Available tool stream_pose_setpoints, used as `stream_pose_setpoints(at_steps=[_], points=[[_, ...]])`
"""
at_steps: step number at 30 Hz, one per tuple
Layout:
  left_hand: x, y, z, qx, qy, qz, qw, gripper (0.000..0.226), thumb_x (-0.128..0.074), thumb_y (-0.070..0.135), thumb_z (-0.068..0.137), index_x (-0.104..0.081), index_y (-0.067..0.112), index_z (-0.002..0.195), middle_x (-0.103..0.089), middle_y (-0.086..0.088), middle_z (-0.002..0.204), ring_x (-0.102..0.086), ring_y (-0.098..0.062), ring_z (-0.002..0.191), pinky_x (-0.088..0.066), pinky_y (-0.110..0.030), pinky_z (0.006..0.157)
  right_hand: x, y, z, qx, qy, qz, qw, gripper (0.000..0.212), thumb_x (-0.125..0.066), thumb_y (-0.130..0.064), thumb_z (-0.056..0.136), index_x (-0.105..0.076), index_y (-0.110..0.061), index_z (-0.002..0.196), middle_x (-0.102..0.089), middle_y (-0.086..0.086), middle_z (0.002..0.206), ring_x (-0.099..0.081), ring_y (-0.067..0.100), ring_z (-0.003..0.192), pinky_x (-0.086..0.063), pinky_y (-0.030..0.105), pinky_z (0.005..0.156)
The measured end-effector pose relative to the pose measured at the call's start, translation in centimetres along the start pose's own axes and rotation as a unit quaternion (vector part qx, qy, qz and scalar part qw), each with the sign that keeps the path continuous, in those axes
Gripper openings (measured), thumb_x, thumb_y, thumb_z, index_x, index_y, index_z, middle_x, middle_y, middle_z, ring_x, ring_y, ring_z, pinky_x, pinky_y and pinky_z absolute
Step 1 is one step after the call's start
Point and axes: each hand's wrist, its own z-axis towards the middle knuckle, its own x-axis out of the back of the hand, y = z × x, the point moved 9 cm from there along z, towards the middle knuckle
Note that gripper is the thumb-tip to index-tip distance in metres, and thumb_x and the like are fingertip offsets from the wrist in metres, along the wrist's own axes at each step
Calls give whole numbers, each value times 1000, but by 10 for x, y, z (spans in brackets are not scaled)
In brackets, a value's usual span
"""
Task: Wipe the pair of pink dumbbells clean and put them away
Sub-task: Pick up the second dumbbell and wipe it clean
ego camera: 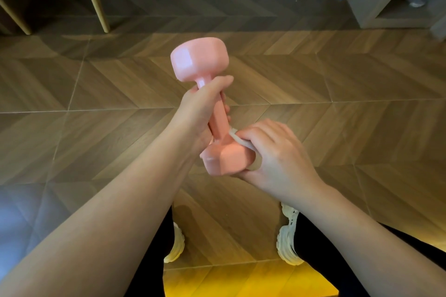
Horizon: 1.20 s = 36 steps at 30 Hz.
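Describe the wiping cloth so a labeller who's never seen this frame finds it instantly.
Over the wood-pattern floor, mid-frame, the left hand grips a pink dumbbell by its handle. The right hand presses a cloth against its lower head: the only whitish strip peeking out between fingers and pink.

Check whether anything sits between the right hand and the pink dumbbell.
Only a pale cloth, pressed by the right hand against the lower head of the glossy pink dumbbell; the left hand grips the handle bare.

No legible text, label, brand or number anywhere in view
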Motion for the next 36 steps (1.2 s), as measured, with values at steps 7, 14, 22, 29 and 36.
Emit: stream_pose_setpoints(at_steps=[7,14,22,29,36], points=[[-7,1,1,-7,-29,-27,999,21,-75,24,73,-57,14,74,-53,0,61,-48,-18,56,-38,-36,63,-2,4,1,-15,1,6,1000,54,-88,-42,65,-69,-13,107,-69,-3,98,-61,17,97,-43,46,103],[-1,-5,-1,25,-3,-13,1000,24,-74,23,79,-53,16,69,-47,2,55,-46,-15,50,-42,-31,60,-7,1,0,-8,0,-27,1000,50,-85,-42,63,-69,-10,98,-68,-1,93,-65,22,91,-45,46,100],[-3,-4,-2,2,-6,-39,999,22,-74,19,77,-55,13,85,-54,1,63,-49,-17,58,-42,-36,64,1,0,4,-6,37,-46,998,54,-90,-35,57,-69,-6,97,-67,3,86,-66,26,84,-49,49,96],[-12,-1,-1,29,-57,-54,996,21,-72,23,80,-53,16,76,-47,1,57,-43,-15,49,-37,-31,56,0,-4,5,7,37,-39,999,55,-83,-46,64,-69,-7,101,-68,2,90,-66,25,87,-47,47,99],[-14,-3,-4,55,-64,-27,996,25,-70,28,84,-50,16,75,-44,1,56,-40,-15,47,-34,-31,58,0,-4,3,19,50,-47,997,43,-85,-38,64,-68,-8,90,-66,2,83,-63,23,83,-48,45,97]])
